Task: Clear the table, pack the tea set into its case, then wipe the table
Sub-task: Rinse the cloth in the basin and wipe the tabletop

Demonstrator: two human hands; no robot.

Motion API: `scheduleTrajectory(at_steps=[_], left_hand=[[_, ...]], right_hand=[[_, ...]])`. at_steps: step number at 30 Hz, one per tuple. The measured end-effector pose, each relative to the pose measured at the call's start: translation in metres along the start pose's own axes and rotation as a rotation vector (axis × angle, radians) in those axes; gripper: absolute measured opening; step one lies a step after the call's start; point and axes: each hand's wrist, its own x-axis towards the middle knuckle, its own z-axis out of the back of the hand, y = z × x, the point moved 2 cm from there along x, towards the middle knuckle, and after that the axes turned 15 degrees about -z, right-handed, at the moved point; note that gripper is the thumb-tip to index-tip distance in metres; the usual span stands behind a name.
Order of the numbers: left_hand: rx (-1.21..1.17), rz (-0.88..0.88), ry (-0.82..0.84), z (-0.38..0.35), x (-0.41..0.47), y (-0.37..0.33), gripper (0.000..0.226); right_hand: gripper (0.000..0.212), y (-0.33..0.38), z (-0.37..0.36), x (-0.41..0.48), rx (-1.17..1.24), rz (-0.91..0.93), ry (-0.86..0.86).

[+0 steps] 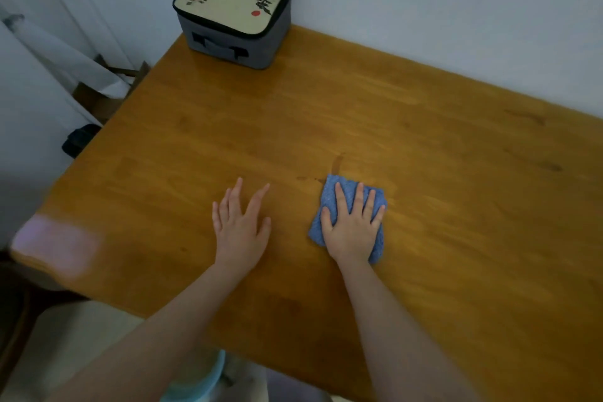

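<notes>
Fingers (359, 197) straight, spread: I see the right hand (352, 228) pressing a folded blue cloth (336, 186) onto the orange wooden table (424, 140), near a dark smear (337, 163). Left hand (241, 225) splayed flat, bracing, I'd say. Closed grey fabric case (231, 10) sits far-left.

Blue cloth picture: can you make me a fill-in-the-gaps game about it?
The right hand presses the folded blue textured cloth onto the orange-brown wooden ____.
The left hand is spread open beside it, holding ____.
The square grey fabric case with a cream painted lid stands near the white ____.
Missing words: table, nothing, wall.
</notes>
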Motion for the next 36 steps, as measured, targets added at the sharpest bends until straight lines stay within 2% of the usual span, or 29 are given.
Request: scheduleTrajectory(at_steps=[4,9,15,20,27,36], left_hand=[[-0.008,0.008,-0.043,0.007,0.031,0.001,0.061],[-0.022,0.032,-0.091,0.015,0.053,0.002,0.062],[-0.007,0.036,-0.083,0.013,0.052,0.015,0.059],[-0.025,0.062,-0.093,0.011,0.038,0.02,0.057],[0.049,0.073,-0.085,0.017,0.007,0.018,0.058],[0.084,0.033,-0.06,0.027,-0.071,0.007,0.058]], right_hand=[[0.06,0.013,0.012,0.072,-0.053,-0.021,0.073],[0.059,0.038,0.026,0.143,-0.081,0.048,0.157],[0.058,0.058,0.029,0.167,-0.097,0.122,0.169],[0.057,0.067,0.021,0.13,-0.126,0.252,0.123],[0.057,0.082,0.008,0.043,-0.1,0.389,0.157],[0.059,0.051,-0.006,-0.083,-0.133,0.51,0.181]])
